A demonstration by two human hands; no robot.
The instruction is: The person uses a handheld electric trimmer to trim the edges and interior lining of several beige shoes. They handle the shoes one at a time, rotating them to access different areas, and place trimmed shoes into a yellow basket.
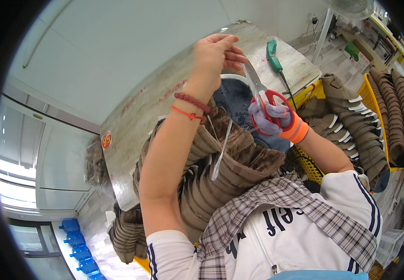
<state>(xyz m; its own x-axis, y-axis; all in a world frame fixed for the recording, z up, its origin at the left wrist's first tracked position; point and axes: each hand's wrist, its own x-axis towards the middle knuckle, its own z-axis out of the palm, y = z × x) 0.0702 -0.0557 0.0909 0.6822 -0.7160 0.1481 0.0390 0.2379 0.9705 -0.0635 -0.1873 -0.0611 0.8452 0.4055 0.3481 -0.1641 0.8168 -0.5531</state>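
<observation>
My right hand (272, 117), in a pale glove with an orange cuff, grips a pair of red-handled scissors (256, 84). Their blades point up and to the left, with the tips close to my left hand (218, 52). That bare hand is raised over the table, its thumb and forefinger pinched together; whatever is between them is too small to make out. Below both hands lies a bundle of nested brown, fur-lined pieces (206, 182), like boot uppers. A dark blue fuzzy piece (232, 100) with a white edge sits behind it. Thin white strips (221, 156) hang over the fur.
On the worn table (164, 84) lies a green handheld tool (273, 56) with a black cord. Yellow crates (370, 107) at the right hold more brown stacked pieces (351, 116). A fan (351, 7) stands at the far right. Blue containers (78, 240) line the lower left.
</observation>
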